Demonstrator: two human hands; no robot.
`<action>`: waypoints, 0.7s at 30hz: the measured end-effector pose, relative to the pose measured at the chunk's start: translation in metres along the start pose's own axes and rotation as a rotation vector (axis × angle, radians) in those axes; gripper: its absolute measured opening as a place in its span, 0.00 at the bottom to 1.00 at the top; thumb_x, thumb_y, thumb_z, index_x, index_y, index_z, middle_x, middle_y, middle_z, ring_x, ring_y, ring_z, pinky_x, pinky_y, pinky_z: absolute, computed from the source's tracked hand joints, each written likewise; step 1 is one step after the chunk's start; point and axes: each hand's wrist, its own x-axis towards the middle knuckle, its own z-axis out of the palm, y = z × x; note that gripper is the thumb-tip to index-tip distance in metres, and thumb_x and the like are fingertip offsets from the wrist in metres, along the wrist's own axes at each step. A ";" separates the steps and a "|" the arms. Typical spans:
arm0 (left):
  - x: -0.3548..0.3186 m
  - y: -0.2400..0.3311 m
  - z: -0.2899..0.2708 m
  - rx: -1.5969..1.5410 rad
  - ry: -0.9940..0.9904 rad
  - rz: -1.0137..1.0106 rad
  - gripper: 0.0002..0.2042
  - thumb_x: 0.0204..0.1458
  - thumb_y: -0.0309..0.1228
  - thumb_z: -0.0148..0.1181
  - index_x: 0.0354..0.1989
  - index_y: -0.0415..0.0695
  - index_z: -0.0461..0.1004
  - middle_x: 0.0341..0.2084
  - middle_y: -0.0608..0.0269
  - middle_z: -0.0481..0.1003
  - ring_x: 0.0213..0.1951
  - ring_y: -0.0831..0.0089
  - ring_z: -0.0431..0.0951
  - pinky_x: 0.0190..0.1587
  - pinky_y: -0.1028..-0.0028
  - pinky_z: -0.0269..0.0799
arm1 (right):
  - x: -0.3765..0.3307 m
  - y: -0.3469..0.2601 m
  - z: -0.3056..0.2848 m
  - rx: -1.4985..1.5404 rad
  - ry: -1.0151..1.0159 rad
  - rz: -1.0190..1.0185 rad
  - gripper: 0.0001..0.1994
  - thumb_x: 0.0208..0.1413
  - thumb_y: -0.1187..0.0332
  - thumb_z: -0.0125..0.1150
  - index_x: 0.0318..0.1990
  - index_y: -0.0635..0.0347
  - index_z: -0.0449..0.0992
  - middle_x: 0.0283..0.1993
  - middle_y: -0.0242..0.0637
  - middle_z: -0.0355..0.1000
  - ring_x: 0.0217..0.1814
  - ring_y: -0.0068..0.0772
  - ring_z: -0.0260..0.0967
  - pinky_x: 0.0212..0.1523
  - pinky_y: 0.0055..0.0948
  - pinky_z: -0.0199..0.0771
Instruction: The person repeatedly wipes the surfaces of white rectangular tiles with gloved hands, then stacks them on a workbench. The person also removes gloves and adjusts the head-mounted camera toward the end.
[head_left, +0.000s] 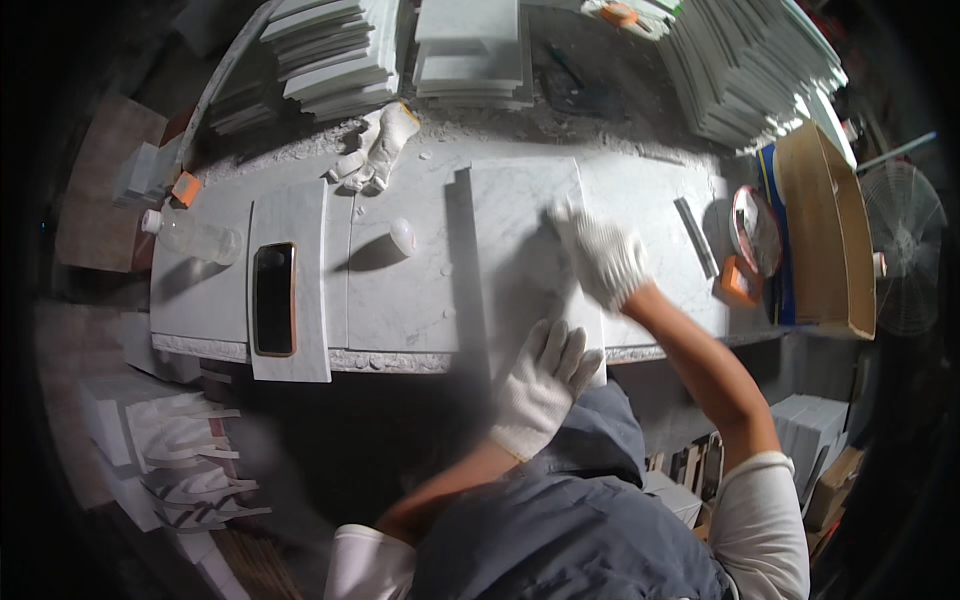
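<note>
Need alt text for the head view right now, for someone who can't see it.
Both white-gloved hands, left and right, press flat on a white marble slab on a dusty stone workbench. Stacked white tiles line the far edge.

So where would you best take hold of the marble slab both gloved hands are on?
Probably by its two long edges. The marble slab lies flat, its near end overhanging the bench edge. The left hand lies on that overhanging end, so fingers could curl underneath there; the right hand is by the right edge.
</note>
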 end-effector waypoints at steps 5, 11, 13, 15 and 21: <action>0.001 -0.003 -0.004 0.102 -0.094 0.026 0.19 0.69 0.42 0.36 0.62 0.49 0.63 0.61 0.59 0.65 0.68 0.55 0.60 0.71 0.43 0.51 | -0.010 -0.009 -0.011 -0.252 0.066 -0.134 0.13 0.61 0.71 0.53 0.52 0.60 0.72 0.45 0.48 0.75 0.34 0.47 0.78 0.27 0.40 0.79; 0.000 0.003 -0.003 0.024 -0.056 -0.076 0.20 0.69 0.38 0.33 0.64 0.49 0.63 0.63 0.58 0.65 0.68 0.55 0.61 0.72 0.45 0.52 | 0.006 -0.009 -0.017 0.015 -0.066 -0.026 0.14 0.64 0.70 0.52 0.53 0.64 0.73 0.47 0.55 0.76 0.46 0.43 0.79 0.42 0.40 0.82; 0.001 0.001 -0.010 0.066 -0.192 0.007 0.22 0.69 0.38 0.31 0.66 0.50 0.63 0.66 0.57 0.62 0.69 0.54 0.60 0.71 0.47 0.52 | -0.012 -0.002 -0.005 0.136 0.072 -0.155 0.14 0.66 0.69 0.49 0.54 0.63 0.73 0.46 0.53 0.77 0.45 0.45 0.79 0.49 0.37 0.80; 0.002 -0.003 -0.018 -0.266 -0.135 -0.116 0.21 0.69 0.41 0.31 0.64 0.49 0.64 0.64 0.56 0.64 0.67 0.55 0.62 0.70 0.48 0.56 | -0.012 0.004 -0.005 -0.126 0.090 -0.232 0.13 0.64 0.72 0.50 0.54 0.63 0.73 0.45 0.54 0.76 0.43 0.46 0.79 0.40 0.38 0.82; 0.009 -0.005 -0.031 0.080 -0.255 0.001 0.19 0.68 0.36 0.33 0.64 0.49 0.60 0.64 0.58 0.62 0.68 0.59 0.59 0.73 0.54 0.50 | 0.023 0.008 -0.011 0.183 -0.186 0.097 0.15 0.68 0.67 0.43 0.55 0.64 0.71 0.42 0.56 0.77 0.31 0.44 0.78 0.26 0.34 0.80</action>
